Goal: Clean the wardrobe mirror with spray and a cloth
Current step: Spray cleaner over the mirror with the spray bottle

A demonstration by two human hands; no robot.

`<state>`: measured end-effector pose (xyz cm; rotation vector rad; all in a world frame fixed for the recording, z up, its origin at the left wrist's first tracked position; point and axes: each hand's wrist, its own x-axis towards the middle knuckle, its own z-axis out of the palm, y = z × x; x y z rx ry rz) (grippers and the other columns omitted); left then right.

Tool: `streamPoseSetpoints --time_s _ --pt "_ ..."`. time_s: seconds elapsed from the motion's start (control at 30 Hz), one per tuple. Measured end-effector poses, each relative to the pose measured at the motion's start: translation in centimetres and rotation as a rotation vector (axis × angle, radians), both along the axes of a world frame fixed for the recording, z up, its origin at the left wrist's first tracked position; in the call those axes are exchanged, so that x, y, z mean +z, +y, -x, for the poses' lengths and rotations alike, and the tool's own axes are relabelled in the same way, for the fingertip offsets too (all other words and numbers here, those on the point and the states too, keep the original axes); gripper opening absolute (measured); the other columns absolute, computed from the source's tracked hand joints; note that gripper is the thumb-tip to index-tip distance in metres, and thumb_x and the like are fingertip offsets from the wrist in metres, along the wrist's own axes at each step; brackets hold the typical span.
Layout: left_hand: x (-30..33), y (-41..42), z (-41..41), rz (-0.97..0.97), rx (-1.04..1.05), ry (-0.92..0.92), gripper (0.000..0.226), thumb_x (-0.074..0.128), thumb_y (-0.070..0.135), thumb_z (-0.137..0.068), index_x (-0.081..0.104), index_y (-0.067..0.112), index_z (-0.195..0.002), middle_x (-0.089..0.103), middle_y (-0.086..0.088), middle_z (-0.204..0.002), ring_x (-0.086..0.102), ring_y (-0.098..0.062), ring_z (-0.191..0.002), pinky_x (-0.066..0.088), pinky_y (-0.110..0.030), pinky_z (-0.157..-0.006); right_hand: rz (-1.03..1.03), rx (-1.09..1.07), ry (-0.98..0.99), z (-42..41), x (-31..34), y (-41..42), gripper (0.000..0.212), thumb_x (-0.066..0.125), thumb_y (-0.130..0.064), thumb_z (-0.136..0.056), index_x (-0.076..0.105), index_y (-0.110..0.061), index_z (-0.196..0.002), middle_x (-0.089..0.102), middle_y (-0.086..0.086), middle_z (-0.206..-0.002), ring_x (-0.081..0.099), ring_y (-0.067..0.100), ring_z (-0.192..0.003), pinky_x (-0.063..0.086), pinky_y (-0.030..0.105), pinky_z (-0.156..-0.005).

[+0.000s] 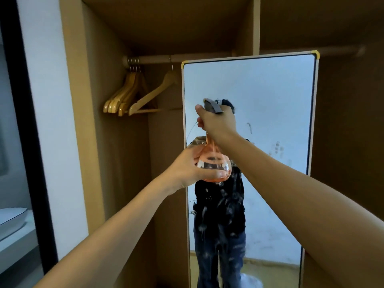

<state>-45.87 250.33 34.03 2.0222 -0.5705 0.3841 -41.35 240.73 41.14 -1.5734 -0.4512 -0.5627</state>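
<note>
While the round, bulb-shaped body of a translucent orange spray bottle (212,163) is cupped from the side and beneath by the left hand (189,166), its fingers and thumb curled round the glossy plastic, the grey trigger head (213,106) at the top of the slim neck is gripped by the right hand (218,121), whose fingers are wrapped round the front of it. The bottle is held upright, close before the left edge of the tall rectangular mirror (270,121), which is stood upright in the open wardrobe (116,142) and is bordered by a thin pale frame with rounded, gold-coloured top corners. The lower middle of the glass is streaked and spattered with whitish drips, and faint dark smudges are seen nearer its right edge. A standing figure in dark clothing and jeans is reflected in it. The wardrobe is made of smooth, matt, tan board. Below its upper shelf a pale cylindrical rail (176,58) is fixed, and from the rail's left end a bunch of wooden hangers (124,96) with metal hooks is hung, a single hanger (153,94) being set slightly apart from the others. No cloth is seen in either hand.
</note>
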Motion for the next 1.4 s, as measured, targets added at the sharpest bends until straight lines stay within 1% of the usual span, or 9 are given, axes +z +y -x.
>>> streamPoseSetpoints --time_s 0.23,0.4,0.5,0.7,0.8,0.97,1.17,1.3,1.4 --pt "-0.7 0.5 -0.3 -0.001 0.028 0.044 0.044 0.084 0.022 -0.072 0.060 0.033 -0.107 0.070 0.014 -0.103 0.064 0.002 -0.096 0.047 -0.010 -0.078 -0.010 -0.098 -0.007 0.3 -0.8 0.8 0.036 0.068 -0.039 -0.087 0.055 -0.018 -0.061 0.063 0.013 -0.068 0.068 0.038 -0.074 0.057 0.053 -0.076" --pt "-1.9 0.4 -0.3 -0.027 0.025 0.076 0.054 0.084 0.024 -0.071 0.058 0.028 -0.117 0.068 0.010 -0.112 0.063 -0.004 -0.105 0.047 -0.017 -0.089 0.046 -0.046 0.031 0.3 -2.2 0.0 0.029 0.066 -0.030 -0.088 0.067 -0.003 -0.079 0.072 0.015 -0.079 0.070 0.031 -0.078 0.057 0.049 -0.081" --pt "-2.8 0.3 -0.2 -0.040 0.011 0.122 0.052 0.084 0.019 -0.071 0.059 0.022 -0.116 0.068 0.011 -0.109 0.064 0.000 -0.100 0.048 -0.014 -0.083 0.067 -0.057 0.011 0.5 -3.4 -0.4 0.030 0.065 -0.026 -0.089 0.066 0.004 -0.092 0.071 0.021 -0.089 0.068 0.034 -0.084 0.056 0.044 -0.081" --pt "-4.6 0.1 0.1 -0.051 -0.007 0.169 0.045 0.083 0.015 -0.073 0.060 0.024 -0.110 0.070 0.012 -0.105 0.065 0.003 -0.095 0.048 -0.007 -0.076 0.140 -0.045 0.044 0.7 -5.4 -0.4 0.031 0.062 -0.032 -0.091 0.068 -0.003 -0.080 0.072 0.015 -0.080 0.068 0.031 -0.077 0.056 0.043 -0.076" --pt "-5.3 0.2 0.3 -0.050 -0.006 0.173 0.046 0.083 0.016 -0.072 0.061 0.023 -0.112 0.070 0.010 -0.104 0.066 0.000 -0.096 0.050 -0.013 -0.080 0.157 -0.035 0.048 0.8 -6.1 -0.3 0.031 0.062 -0.034 -0.093 0.064 -0.009 -0.075 0.070 0.011 -0.078 0.064 0.023 -0.068 0.049 0.034 -0.062" --pt "-6.5 0.1 0.3 -0.049 -0.007 0.203 0.052 0.084 0.016 -0.072 0.059 0.019 -0.117 0.071 0.008 -0.106 0.066 -0.004 -0.100 0.051 -0.019 -0.087 0.109 -0.070 0.056 1.4 -7.4 -0.5 0.031 0.065 -0.033 -0.092 0.051 -0.024 -0.065 0.065 0.005 -0.075 0.059 0.016 -0.070 0.046 0.028 -0.069" --pt "-7.1 -0.5 0.3 -0.055 -0.021 0.192 0.053 0.084 0.014 -0.071 0.059 0.020 -0.118 0.070 0.005 -0.111 0.065 -0.006 -0.104 0.050 -0.026 -0.095 0.077 -0.098 0.055 1.7 -8.2 -1.1 0.024 0.065 -0.033 -0.091 0.067 -0.009 -0.090 0.068 0.007 -0.083 0.058 0.016 -0.070 0.043 0.028 -0.068" --pt "-7.2 -1.2 0.3 -0.043 -0.053 0.210 0.054 0.083 0.011 -0.072 0.059 0.017 -0.119 0.071 0.005 -0.109 0.066 -0.003 -0.100 0.051 -0.017 -0.088 0.051 -0.084 0.072 1.5 -8.4 -2.1 0.024 0.064 -0.032 -0.091 0.065 -0.012 -0.077 0.069 0.008 -0.079 0.062 0.021 -0.071 0.051 0.032 -0.068" --pt "-7.3 -2.0 0.1 -0.066 -0.055 0.206 0.055 0.085 0.016 -0.071 0.058 0.019 -0.120 0.071 0.006 -0.110 0.066 -0.006 -0.101 0.051 -0.025 -0.093 0.047 -0.098 0.073 1.6 -8.5 -3.2 0.026 0.063 -0.031 -0.093 0.065 -0.010 -0.077 0.070 0.009 -0.078 0.063 0.020 -0.071 0.050 0.030 -0.064"
